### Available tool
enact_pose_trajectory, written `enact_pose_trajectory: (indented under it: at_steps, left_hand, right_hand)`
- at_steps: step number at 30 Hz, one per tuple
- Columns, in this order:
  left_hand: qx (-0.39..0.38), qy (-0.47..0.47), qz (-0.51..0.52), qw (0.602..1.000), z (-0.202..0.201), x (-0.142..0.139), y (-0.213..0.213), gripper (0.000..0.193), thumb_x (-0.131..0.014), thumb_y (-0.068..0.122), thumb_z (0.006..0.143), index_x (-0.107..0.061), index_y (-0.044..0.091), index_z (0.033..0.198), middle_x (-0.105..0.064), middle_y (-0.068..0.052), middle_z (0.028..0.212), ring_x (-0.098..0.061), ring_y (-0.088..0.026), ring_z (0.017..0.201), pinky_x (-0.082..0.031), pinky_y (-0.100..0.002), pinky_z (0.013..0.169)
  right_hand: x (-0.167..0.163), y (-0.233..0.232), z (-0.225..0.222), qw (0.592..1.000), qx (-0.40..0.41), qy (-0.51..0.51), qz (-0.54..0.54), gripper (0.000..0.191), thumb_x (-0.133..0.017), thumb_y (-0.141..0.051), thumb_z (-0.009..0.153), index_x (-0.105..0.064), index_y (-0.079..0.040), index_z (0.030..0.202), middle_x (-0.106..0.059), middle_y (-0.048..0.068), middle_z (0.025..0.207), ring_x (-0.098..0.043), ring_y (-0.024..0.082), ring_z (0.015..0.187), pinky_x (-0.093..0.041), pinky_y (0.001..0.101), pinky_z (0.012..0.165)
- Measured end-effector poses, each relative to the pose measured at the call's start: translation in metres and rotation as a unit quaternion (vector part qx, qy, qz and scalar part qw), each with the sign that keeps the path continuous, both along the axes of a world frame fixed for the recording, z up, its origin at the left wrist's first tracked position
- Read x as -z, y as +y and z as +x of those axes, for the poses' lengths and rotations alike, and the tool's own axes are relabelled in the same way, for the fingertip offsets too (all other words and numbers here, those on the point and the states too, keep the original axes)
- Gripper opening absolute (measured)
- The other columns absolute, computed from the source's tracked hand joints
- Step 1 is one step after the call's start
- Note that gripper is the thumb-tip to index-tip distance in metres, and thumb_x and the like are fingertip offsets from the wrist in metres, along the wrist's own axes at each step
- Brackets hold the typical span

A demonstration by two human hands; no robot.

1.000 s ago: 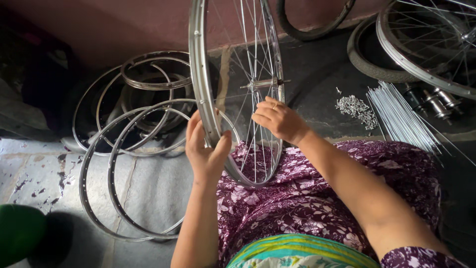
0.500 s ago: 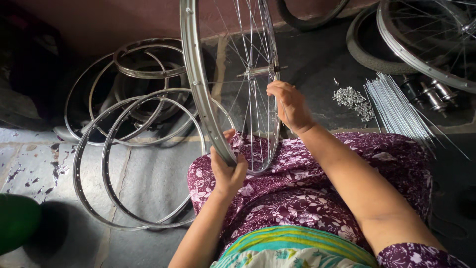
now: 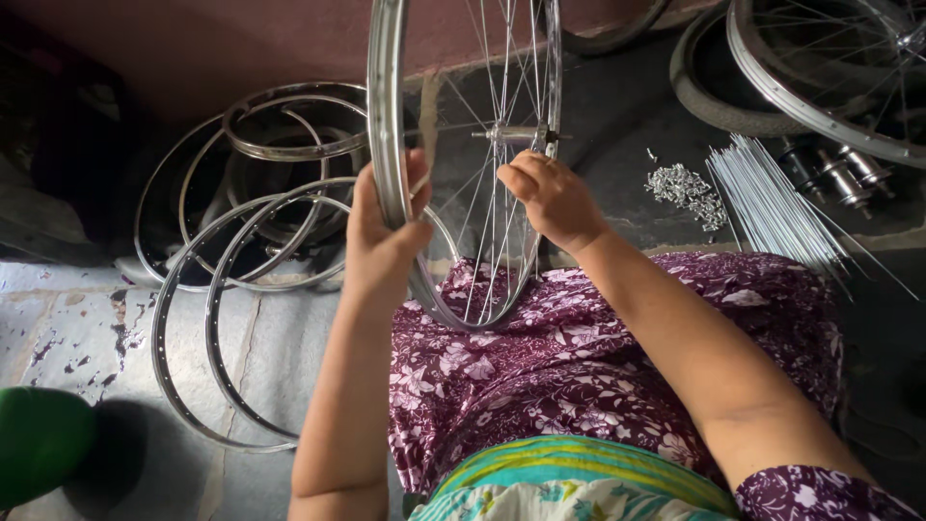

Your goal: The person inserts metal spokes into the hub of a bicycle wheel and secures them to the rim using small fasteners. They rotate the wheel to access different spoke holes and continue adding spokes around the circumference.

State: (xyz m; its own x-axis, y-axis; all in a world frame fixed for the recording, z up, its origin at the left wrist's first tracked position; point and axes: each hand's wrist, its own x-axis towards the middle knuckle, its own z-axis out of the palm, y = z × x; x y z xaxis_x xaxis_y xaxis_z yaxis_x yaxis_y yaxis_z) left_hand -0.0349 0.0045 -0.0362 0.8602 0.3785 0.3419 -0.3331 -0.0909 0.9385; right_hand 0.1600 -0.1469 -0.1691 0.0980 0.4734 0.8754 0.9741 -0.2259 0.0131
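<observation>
A spoked bicycle wheel (image 3: 388, 106) stands upright on my lap, its silver rim resting on the purple flowered cloth. My left hand (image 3: 381, 236) grips the rim on its left side, about halfway up. My right hand (image 3: 552, 198) is curled just below the hub and axle (image 3: 511, 135), with its fingers among the spokes. Whether those fingers pinch a spoke I cannot make out.
Several bare rims (image 3: 241, 251) lie stacked on the floor at the left. A bundle of loose spokes (image 3: 772, 198), a heap of small nipples (image 3: 687, 185) and hubs (image 3: 839, 169) lie at the right. More wheels (image 3: 820, 87) lean at the top right. A green object (image 3: 39, 444) sits bottom left.
My left hand has climbed from the bottom of the rim to its left side. The right hand stays by the hub. The wheel has shifted slightly in view.
</observation>
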Motion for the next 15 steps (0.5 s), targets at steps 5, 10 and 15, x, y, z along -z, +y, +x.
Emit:
enact_pose_trajectory:
  at_steps: [5,10,15]
  left_hand:
    - [-0.026,0.020,0.018,0.999,0.007,-0.003,-0.008,0.077,-0.072,-0.005,0.081,-0.039,0.008,0.148,-0.055,-0.005,0.130,-0.053,-0.016,0.116,-0.047,-0.036,0.100]
    - [-0.239,-0.009,0.321,0.916,-0.017,0.050,-0.024,0.049,-0.071,0.009,0.086,-0.059,0.005,0.133,-0.056,-0.004,0.109,-0.058,-0.018,0.096,-0.049,-0.031,0.089]
    - [-0.070,-0.061,0.079,0.993,-0.020,0.082,-0.021,0.034,-0.065,0.001,0.084,-0.061,0.004,0.118,-0.059,-0.004,0.125,-0.062,-0.018,0.093,-0.053,-0.033,0.079]
  right_hand:
    - [-0.004,0.000,-0.010,0.997,0.051,-0.025,-0.052,0.030,-0.067,0.001,0.092,-0.061,-0.009,0.120,-0.065,0.008,0.105,-0.068,0.026,0.110,-0.057,0.0346,0.100]
    - [-0.017,0.004,-0.015,0.996,0.052,-0.018,-0.073,0.026,-0.067,-0.002,0.086,-0.063,-0.007,0.111,-0.062,0.007,0.098,-0.066,0.025,0.104,-0.057,0.0358,0.102]
    - [-0.021,0.009,-0.021,0.996,0.046,-0.006,-0.071,0.024,-0.068,-0.001,0.087,-0.063,-0.005,0.111,-0.061,0.009,0.096,-0.066,0.026,0.103,-0.057,0.0363,0.099]
